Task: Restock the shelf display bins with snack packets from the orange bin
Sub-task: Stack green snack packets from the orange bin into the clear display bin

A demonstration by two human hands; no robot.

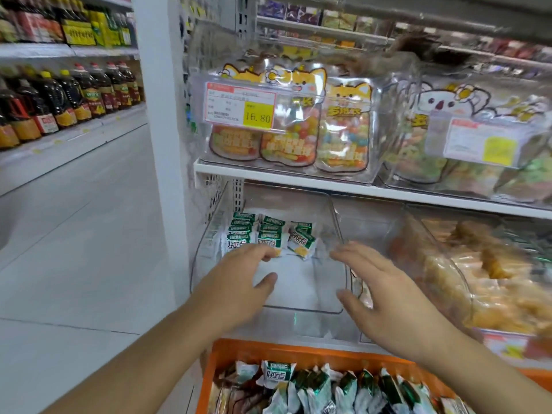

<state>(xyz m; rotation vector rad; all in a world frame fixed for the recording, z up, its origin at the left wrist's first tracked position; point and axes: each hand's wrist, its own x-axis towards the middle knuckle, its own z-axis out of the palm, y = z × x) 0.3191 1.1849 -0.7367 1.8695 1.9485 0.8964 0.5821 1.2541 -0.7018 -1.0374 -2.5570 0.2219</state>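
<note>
Shop shelf [328, 182]: your clear bin [301, 309] holds few packets [263, 234], orange bin [298, 352] below remains full, so restocking is barely begun; left hand [239, 276] and right hand [382, 291] are released, empty.

Single head-worn wide-angle view, looking forward and down at close range onto a clear display bin [268, 282] on the lower shelf; both forearms enter from the bottom edge; orange bin [215, 363] lies nearest, cut by the lower edge; upper shelf [268, 177] stands near eye level; left third shows a receding aisle floor [74, 234]; edges blurred and curved; no second view.
</note>
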